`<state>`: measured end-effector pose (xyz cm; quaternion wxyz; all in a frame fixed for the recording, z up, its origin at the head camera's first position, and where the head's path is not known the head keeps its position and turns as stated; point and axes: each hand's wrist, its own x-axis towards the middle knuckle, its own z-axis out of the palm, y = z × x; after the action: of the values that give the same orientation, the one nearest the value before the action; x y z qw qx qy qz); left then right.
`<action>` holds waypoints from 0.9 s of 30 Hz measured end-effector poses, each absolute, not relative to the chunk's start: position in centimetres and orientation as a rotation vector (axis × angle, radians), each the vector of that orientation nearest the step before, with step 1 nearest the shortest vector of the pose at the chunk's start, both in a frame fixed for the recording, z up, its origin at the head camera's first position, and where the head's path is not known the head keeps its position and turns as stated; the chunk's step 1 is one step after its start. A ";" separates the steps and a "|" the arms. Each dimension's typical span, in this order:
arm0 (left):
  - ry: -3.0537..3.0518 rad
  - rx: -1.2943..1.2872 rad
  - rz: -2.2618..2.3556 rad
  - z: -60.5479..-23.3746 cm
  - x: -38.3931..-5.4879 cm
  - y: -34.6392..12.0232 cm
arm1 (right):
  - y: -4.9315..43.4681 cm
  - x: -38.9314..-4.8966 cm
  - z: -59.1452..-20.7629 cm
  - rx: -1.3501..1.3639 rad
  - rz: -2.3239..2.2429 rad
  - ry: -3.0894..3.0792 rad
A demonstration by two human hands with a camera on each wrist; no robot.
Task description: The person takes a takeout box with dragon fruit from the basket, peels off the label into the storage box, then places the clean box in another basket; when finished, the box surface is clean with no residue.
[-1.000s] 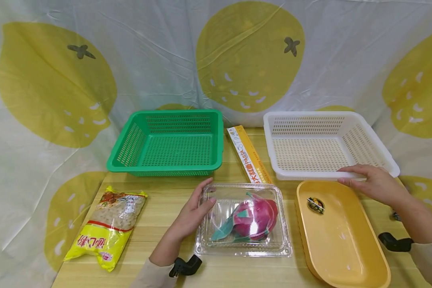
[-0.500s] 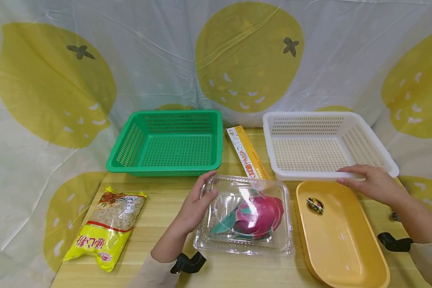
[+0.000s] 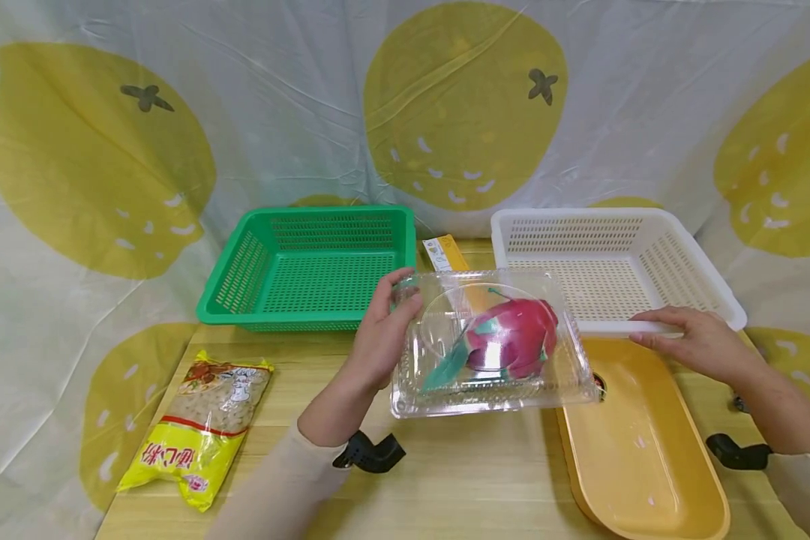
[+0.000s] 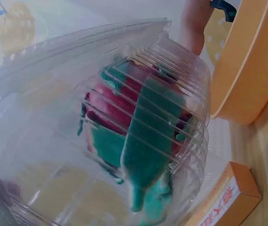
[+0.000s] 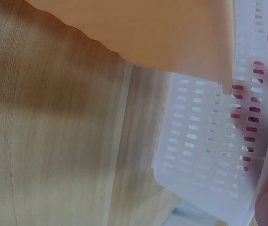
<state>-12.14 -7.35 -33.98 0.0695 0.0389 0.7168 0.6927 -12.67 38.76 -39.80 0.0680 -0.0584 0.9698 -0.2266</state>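
Note:
My left hand (image 3: 381, 337) grips the left edge of a clear plastic clamshell box (image 3: 412, 390), lifted and tilted above the table. Inside it lies a pink dragon fruit (image 3: 513, 337) with green leaf-like scales. In the left wrist view the dragon fruit (image 4: 110, 103) shows through the ribbed plastic wall, and no part of the left hand is clear there. My right hand (image 3: 705, 346) holds the near rim of the white perforated basket (image 3: 722, 289), fingers over the rim and thumb outside. The right wrist view shows only part of this hand beside the basket (image 5: 195, 127).
A green perforated basket (image 3: 337, 281) stands back left. Behind the clamshell, a long pasta box (image 3: 448, 251) is mostly covered. An orange tub (image 3: 648, 450) stands in front of the white basket. A yellow bag of pasta (image 3: 199, 431) lies at the left.
My left hand has raised the clamshell off the table and moved it forward and a little right, overlapping the pasta box and white basket. My right hand stays at the basket rim.

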 end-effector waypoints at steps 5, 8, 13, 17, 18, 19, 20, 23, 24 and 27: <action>2.145 0.111 2.091 -31.9 -15.6 -5.4 | 38.7 -12.8 -39.7 -0.179 -0.679 2.931; 2.177 0.086 2.049 -30.8 -17.9 -4.3 | 38.7 -12.8 -39.6 -0.180 -0.682 2.935; 2.263 0.020 1.994 -29.7 -20.6 -2.1 | 38.7 -12.8 -39.6 -0.179 -0.681 2.937; 2.297 -0.008 1.964 -29.7 -22.0 -0.2 | 38.8 -12.7 -39.8 -0.181 -0.694 2.943; 2.307 -0.007 1.959 -29.8 -22.3 0.3 | 38.8 -12.7 -39.8 -0.182 -0.696 2.944; 2.319 -0.013 1.953 -29.8 -22.6 0.8 | 38.8 -12.7 -39.8 -0.183 -0.698 2.944; 2.323 -0.014 1.955 -29.9 -22.8 1.4 | 38.8 -12.7 -39.8 -0.182 -0.699 2.943; 2.338 -0.027 1.940 -30.2 -23.5 3.0 | 38.8 -12.7 -39.8 -0.179 -0.696 2.942; 2.347 -0.038 1.930 -30.2 -23.7 3.5 | 38.8 -12.7 -39.8 -0.179 -0.695 2.939; 2.381 -0.062 1.894 -30.0 -24.1 5.2 | 38.7 -12.8 -39.7 -0.181 -0.687 2.934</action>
<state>-24.10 5.16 -30.01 0.0493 -0.0204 0.7814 0.6218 -12.82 38.66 -39.73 0.0613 -0.0599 0.9701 -0.2272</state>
